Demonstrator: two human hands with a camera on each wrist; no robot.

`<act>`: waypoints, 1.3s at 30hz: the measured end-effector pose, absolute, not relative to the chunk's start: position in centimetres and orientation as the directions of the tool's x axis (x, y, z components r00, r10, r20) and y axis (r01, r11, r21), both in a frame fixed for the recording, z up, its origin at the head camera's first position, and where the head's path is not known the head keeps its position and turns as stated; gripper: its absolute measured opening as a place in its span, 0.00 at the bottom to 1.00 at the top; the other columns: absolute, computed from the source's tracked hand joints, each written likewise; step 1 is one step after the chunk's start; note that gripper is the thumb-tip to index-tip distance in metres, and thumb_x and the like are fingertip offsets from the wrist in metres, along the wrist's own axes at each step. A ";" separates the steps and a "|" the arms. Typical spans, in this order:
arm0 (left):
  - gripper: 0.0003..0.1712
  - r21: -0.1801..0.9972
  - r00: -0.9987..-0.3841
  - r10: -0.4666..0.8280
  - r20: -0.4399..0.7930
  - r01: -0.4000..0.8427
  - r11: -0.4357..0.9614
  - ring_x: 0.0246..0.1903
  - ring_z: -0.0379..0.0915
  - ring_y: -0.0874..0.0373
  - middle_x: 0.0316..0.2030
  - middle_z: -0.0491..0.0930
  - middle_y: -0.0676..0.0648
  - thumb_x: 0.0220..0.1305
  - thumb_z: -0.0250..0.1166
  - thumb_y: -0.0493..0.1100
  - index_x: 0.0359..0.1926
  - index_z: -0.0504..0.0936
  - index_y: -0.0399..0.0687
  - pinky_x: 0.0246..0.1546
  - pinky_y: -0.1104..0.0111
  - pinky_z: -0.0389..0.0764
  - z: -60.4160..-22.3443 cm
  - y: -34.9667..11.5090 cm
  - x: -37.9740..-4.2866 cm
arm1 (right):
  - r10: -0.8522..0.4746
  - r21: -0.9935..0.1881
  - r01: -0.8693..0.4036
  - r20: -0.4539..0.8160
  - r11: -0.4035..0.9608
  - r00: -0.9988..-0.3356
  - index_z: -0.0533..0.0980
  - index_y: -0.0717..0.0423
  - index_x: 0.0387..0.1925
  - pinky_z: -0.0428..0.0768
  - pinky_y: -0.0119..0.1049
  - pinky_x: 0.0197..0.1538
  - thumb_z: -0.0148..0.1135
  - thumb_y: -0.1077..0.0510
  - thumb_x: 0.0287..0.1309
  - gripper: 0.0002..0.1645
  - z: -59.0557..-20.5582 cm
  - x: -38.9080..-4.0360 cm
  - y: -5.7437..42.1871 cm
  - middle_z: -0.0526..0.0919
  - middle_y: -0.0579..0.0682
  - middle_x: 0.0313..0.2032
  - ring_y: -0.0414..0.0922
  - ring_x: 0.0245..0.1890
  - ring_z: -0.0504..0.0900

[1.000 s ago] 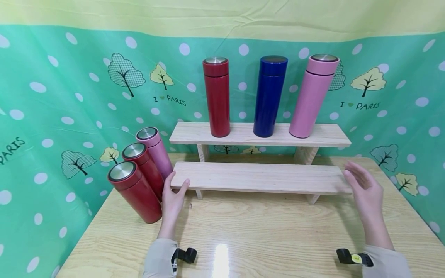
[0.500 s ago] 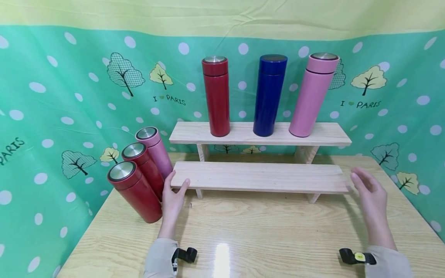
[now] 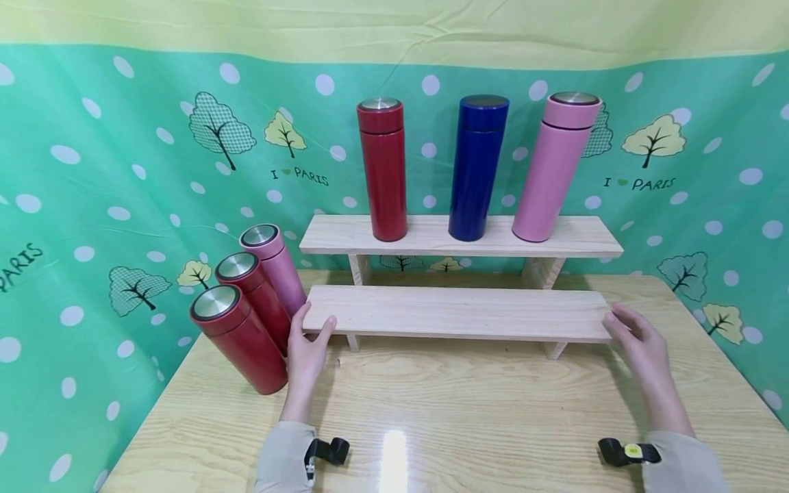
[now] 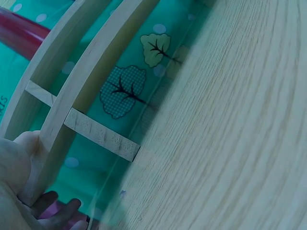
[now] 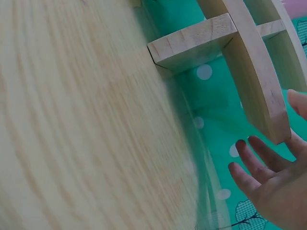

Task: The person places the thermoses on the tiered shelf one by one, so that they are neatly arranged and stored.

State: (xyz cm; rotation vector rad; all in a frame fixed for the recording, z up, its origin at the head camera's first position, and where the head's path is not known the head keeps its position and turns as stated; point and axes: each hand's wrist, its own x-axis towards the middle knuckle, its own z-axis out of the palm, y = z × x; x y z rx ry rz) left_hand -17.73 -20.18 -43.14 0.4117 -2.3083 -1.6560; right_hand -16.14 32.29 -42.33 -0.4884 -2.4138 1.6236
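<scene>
A two-tier wooden shelf stands on the table, its lower board (image 3: 456,313) in front of the raised upper board (image 3: 425,233). My left hand (image 3: 306,352) grips the lower board's left end, thumb on top; in the left wrist view its fingers (image 4: 62,211) reach beneath the wood. At the other end is my right hand (image 3: 644,349), fingertips right at the board's edge. The right wrist view shows that hand's fingers (image 5: 256,165) spread and loose below the board end. Red (image 3: 387,178), blue (image 3: 477,174) and pink (image 3: 555,174) thermos bottles stand upright on the upper board.
Close beside my left hand, two red thermos bottles (image 3: 243,342) and a pink one (image 3: 280,274) stand on the wooden table (image 3: 468,418). A green polka-dot cloth (image 3: 123,205) hangs behind and along both sides.
My right hand moved slightly away from the shelf's right end, then came back in to its edge. The left hand keeps its hold, and the bottles have not moved.
</scene>
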 end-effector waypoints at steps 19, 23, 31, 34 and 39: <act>0.40 0.944 -0.922 -0.382 0.054 -0.078 0.321 0.68 0.57 0.43 0.73 0.58 0.43 0.67 0.65 0.56 0.75 0.60 0.53 0.63 0.48 0.62 -43.1 -20.1 -17.6 | 0.353 -0.910 0.154 -0.008 0.386 -0.936 0.59 0.53 0.75 0.66 0.17 0.58 0.55 0.38 0.68 0.42 -42.5 -16.3 31.3 0.50 0.59 0.76 0.56 0.75 0.50; 0.40 0.934 -0.917 -0.395 0.062 -0.086 0.347 0.71 0.53 0.44 0.73 0.59 0.44 0.67 0.64 0.58 0.74 0.61 0.54 0.66 0.45 0.57 -43.2 -20.1 -17.6 | 0.359 -0.913 0.152 -0.006 0.379 -0.933 0.59 0.54 0.75 0.69 0.16 0.52 0.55 0.38 0.68 0.42 -42.5 -16.5 31.3 0.51 0.60 0.75 0.55 0.74 0.52; 0.42 0.907 -0.910 -0.410 0.065 -0.118 0.405 0.72 0.50 0.44 0.73 0.58 0.43 0.66 0.61 0.64 0.75 0.60 0.57 0.65 0.37 0.51 -43.5 -19.7 -17.1 | 0.347 -0.910 0.161 -0.019 0.383 -0.938 0.57 0.56 0.75 0.66 0.13 0.52 0.54 0.38 0.69 0.43 -42.5 -16.4 31.4 0.51 0.62 0.75 0.57 0.74 0.52; 0.40 0.890 -0.903 -0.424 0.068 -0.137 0.434 0.71 0.52 0.43 0.73 0.58 0.44 0.67 0.60 0.64 0.75 0.60 0.58 0.62 0.34 0.53 -43.4 -19.5 -16.7 | 0.347 -0.913 0.167 -0.029 0.373 -0.937 0.57 0.57 0.75 0.68 0.13 0.49 0.54 0.39 0.69 0.43 -42.4 -16.3 31.3 0.49 0.62 0.75 0.59 0.73 0.52; 0.38 0.869 -0.900 -0.430 0.077 -0.151 0.472 0.67 0.62 0.46 0.72 0.58 0.47 0.68 0.59 0.63 0.74 0.62 0.58 0.58 0.35 0.58 -42.7 -19.3 -15.8 | 0.355 -0.923 0.155 -0.020 0.354 -0.934 0.58 0.57 0.75 0.70 0.13 0.40 0.54 0.40 0.69 0.42 -42.3 -16.4 31.0 0.50 0.63 0.75 0.60 0.72 0.55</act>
